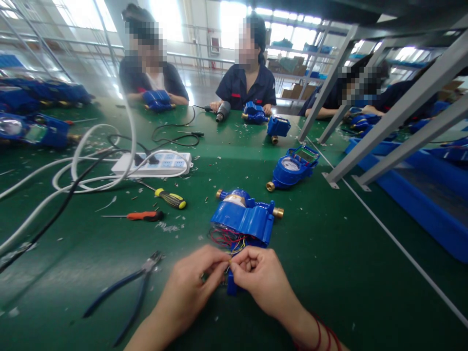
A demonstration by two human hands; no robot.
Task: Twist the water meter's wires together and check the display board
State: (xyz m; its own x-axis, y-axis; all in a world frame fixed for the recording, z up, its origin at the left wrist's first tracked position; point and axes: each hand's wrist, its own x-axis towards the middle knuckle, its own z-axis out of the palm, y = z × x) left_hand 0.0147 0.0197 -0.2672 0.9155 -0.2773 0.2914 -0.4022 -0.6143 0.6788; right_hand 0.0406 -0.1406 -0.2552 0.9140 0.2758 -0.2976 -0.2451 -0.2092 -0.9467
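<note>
A blue water meter (241, 217) with brass pipe ends lies on the green table in front of me. From its near side spills a bundle of thin wires (229, 239), red, black and yellow. My left hand (195, 275) and my right hand (258, 273) meet just below the bundle, fingertips pinched together on a thin yellow wire (230, 261). Under my fingers a blue plastic part (232, 285) shows, partly hidden by the hands. Exactly where each fingertip grips the wire is too small to make out.
Pliers (141, 278) lie open at left, near an orange screwdriver (144, 216) and a yellow-black screwdriver (170, 198). Behind are a power strip (161, 165) with looping cables and another water meter (292, 168). Metal posts (365, 112) and a blue bin (420, 195) stand right. Co-workers sit opposite.
</note>
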